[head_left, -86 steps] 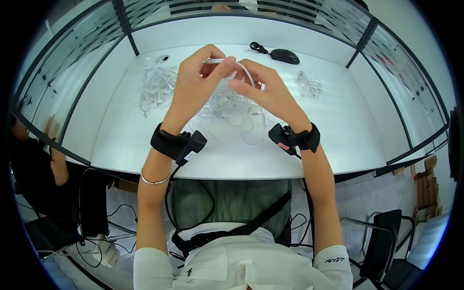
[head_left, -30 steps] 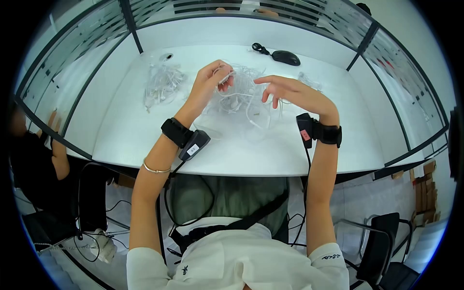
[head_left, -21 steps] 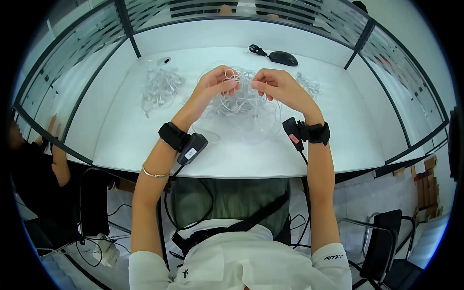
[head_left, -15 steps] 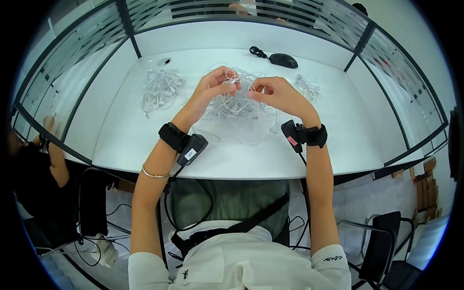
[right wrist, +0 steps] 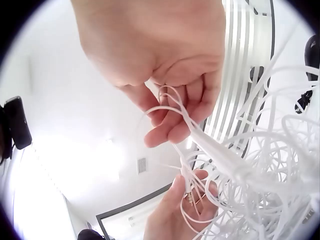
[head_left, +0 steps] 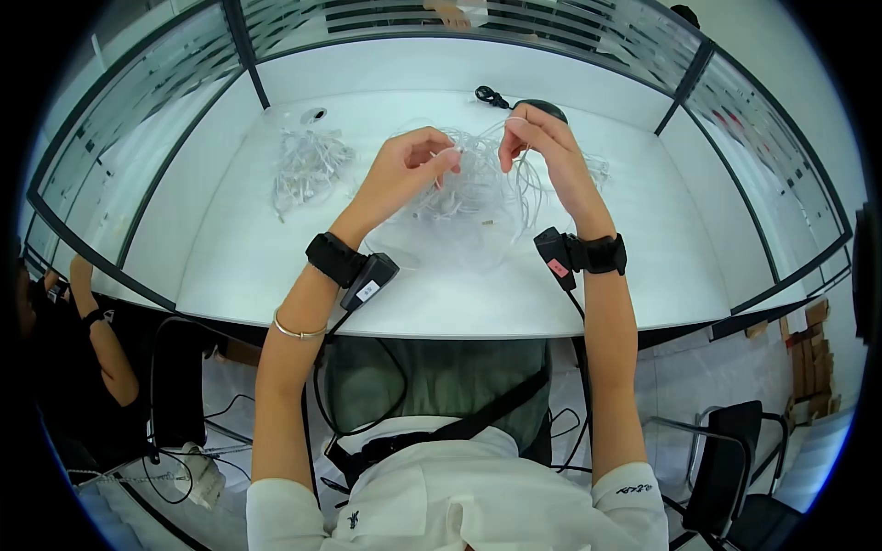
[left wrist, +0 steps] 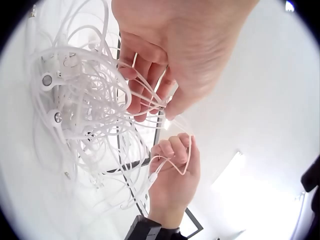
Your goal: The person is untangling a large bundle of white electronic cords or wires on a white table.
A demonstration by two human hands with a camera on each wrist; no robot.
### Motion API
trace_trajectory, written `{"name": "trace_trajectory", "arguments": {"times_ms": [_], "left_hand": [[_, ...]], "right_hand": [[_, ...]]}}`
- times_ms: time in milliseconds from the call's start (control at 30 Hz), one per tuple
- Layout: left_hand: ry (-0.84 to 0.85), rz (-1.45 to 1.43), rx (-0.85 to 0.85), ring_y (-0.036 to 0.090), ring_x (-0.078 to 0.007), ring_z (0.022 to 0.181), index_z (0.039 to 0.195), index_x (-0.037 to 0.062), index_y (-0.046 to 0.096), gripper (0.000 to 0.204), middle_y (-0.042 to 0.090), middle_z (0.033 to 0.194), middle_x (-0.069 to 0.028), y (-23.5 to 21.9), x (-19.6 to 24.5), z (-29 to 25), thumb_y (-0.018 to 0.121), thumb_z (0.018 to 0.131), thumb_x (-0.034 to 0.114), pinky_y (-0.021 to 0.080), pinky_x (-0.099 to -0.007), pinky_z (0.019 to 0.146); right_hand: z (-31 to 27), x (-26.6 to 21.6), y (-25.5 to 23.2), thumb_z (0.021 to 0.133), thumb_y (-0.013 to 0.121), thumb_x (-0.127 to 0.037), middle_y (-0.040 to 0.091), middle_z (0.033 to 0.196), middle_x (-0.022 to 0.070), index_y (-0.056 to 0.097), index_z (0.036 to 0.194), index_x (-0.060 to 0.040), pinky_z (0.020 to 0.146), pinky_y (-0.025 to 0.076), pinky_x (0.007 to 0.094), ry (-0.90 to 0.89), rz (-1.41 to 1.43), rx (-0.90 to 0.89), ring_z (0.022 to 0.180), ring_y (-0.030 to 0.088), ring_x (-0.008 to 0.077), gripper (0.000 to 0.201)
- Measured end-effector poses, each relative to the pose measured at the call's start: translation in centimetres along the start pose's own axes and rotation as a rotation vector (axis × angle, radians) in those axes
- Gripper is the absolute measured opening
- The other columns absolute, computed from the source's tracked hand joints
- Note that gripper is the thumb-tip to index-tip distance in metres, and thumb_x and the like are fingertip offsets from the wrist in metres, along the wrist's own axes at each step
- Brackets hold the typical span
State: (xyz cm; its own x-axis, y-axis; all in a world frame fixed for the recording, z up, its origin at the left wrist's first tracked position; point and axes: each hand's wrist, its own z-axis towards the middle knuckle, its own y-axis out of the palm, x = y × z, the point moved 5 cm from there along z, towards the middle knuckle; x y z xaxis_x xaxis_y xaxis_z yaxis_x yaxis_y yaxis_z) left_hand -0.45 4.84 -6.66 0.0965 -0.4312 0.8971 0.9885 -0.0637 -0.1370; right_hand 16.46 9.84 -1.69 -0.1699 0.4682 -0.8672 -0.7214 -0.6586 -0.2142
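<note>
A tangle of white earphone cords (head_left: 459,197) lies mid-desk below both hands. Round earbuds (left wrist: 57,118) show among the loops in the left wrist view. My left hand (head_left: 401,173) pinches several strands between thumb and fingers at the tangle's left side. By its fingertips, a metal plug (right wrist: 189,197) shows in the right wrist view. My right hand (head_left: 549,151), raised to the right of the tangle, has curled fingers with a thin white cord (left wrist: 189,155) looped over them. More strands hang below this hand.
A second heap of white cords (head_left: 310,170) lies on the left of the desk (head_left: 276,266), and a smaller bundle (head_left: 597,170) on the right. Behind my right hand is a black mouse (head_left: 544,108) with a coiled cable (head_left: 491,96). Low partitions (head_left: 441,69) enclose the desk.
Both hands were raised together on a white cord; then the right hand came away with loose fingers. It returned close to the left, and has since moved up and right with a cord.
</note>
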Motion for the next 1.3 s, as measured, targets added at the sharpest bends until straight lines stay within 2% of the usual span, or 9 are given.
{"name": "trace_trajectory", "arguments": {"times_ms": [233, 433, 567, 600, 800, 900, 1000, 1100, 1300], "left_hand": [[0.023, 0.112, 0.135, 0.056, -0.0097, 0.07, 0.097, 0.0003, 0.062, 0.018, 0.063, 0.087, -0.0055, -1.1, 0.4, 0.1, 0.057, 0.091, 0.016, 0.043, -0.0219, 0.062], [0.247, 0.464, 0.392, 0.055, -0.0107, 0.066, 0.089, 0.0025, 0.066, 0.015, 0.059, 0.085, -0.0023, -1.8, 1.3, -0.3, 0.059, 0.088, 0.015, 0.038, -0.0224, 0.054], [0.173, 0.42, 0.382, 0.054, -0.0085, 0.065, 0.089, 0.0004, 0.065, 0.019, 0.06, 0.08, -0.0026, -2.6, 0.8, -0.1, 0.055, 0.092, 0.016, 0.04, -0.0209, 0.056], [0.136, 0.364, 0.367, 0.053, -0.0072, 0.065, 0.089, -0.0003, 0.065, 0.021, 0.06, 0.078, -0.0024, -2.8, 0.4, -0.1, 0.054, 0.093, 0.017, 0.04, -0.0201, 0.056], [0.018, 0.281, 0.269, 0.054, -0.009, 0.063, 0.091, 0.0023, 0.065, 0.014, 0.063, 0.076, -0.0044, -2.5, -0.1, -0.1, 0.056, 0.089, 0.014, 0.043, -0.0233, 0.058], [0.063, 0.397, 0.24, 0.051, -0.0085, 0.064, 0.093, 0.0042, 0.063, 0.015, 0.059, 0.072, -0.0019, -1.6, 0.4, 0.0, 0.063, 0.085, 0.017, 0.043, -0.0234, 0.057], [0.08, 0.519, 0.218, 0.044, -0.0039, 0.061, 0.094, 0.0051, 0.059, 0.018, 0.052, 0.069, 0.0038, -1.0, 0.7, -0.2, 0.069, 0.081, 0.014, 0.036, -0.0178, 0.055], [0.135, 0.461, 0.235, 0.039, -0.0039, 0.06, 0.092, 0.0057, 0.056, 0.022, 0.046, 0.071, 0.0048, -1.1, 1.0, -0.3, 0.072, 0.078, 0.011, 0.035, -0.0184, 0.054], [0.166, 0.523, 0.302, 0.05, -0.0122, 0.062, 0.087, 0.0072, 0.055, 0.019, 0.052, 0.074, -0.0014, -1.1, 1.3, -0.4, 0.067, 0.073, 0.007, 0.043, -0.0249, 0.057]], "right_hand": [[-0.3, -0.5, 0.3, 0.089, 0.045, -0.026, 0.061, 0.068, 0.0086, 0.042, 0.068, -0.0112, 0.059, 0.043, 0.0249, 0.015, 0.063, -0.01, 0.065, 0.059, 0.017, 0.026], [-0.4, -0.6, 0.8, 0.092, 0.048, -0.027, 0.063, 0.066, 0.008, 0.049, 0.073, -0.0096, 0.047, 0.039, 0.0199, 0.086, -0.019, -0.02, 0.041, 0.045, 0.0065, 0.026], [-0.4, 0.6, 0.8, 0.094, 0.047, -0.029, 0.065, 0.07, 0.0079, 0.051, 0.075, -0.008, 0.052, 0.041, 0.0192, 0.144, -0.094, -0.006, 0.048, 0.054, 0.0087, 0.029], [-0.2, 1.1, 0.7, 0.095, 0.047, -0.03, 0.065, 0.072, 0.0076, 0.052, 0.073, -0.0072, 0.06, 0.044, 0.0211, 0.161, -0.128, -0.024, 0.061, 0.059, 0.0102, 0.032], [0.1, 1.4, -0.1, 0.095, 0.048, -0.028, 0.066, 0.078, 0.0089, 0.054, 0.072, -0.0048, 0.081, 0.042, 0.025, -0.04, -0.213, 0.112, 0.081, 0.06, 0.0131, 0.033], [0.0, 0.8, -0.6, 0.095, 0.048, -0.027, 0.065, 0.077, 0.0087, 0.055, 0.072, -0.0036, 0.081, 0.043, 0.0264, -0.07, -0.237, 0.2, 0.079, 0.061, 0.0143, 0.033], [0.1, 0.8, -0.3, 0.093, 0.05, -0.025, 0.065, 0.074, 0.0066, 0.057, 0.074, 0.0, 0.075, 0.043, 0.0254, -0.071, -0.108, 0.222, 0.073, 0.059, 0.0121, 0.032], [0.1, 0.9, 0.0, 0.093, 0.05, -0.024, 0.062, 0.07, 0.0063, 0.058, 0.078, 0.0011, 0.055, 0.045, 0.0232, 0.009, -0.014, 0.197, 0.057, 0.057, 0.0122, 0.031], [-0.2, 1.3, -0.7, 0.091, 0.054, -0.024, 0.057, 0.062, 0.0046, 0.058, 0.074, 0.001, 0.048, 0.042, 0.0231, 0.072, -0.064, 0.287, 0.053, 0.054, 0.0095, 0.031]]}}
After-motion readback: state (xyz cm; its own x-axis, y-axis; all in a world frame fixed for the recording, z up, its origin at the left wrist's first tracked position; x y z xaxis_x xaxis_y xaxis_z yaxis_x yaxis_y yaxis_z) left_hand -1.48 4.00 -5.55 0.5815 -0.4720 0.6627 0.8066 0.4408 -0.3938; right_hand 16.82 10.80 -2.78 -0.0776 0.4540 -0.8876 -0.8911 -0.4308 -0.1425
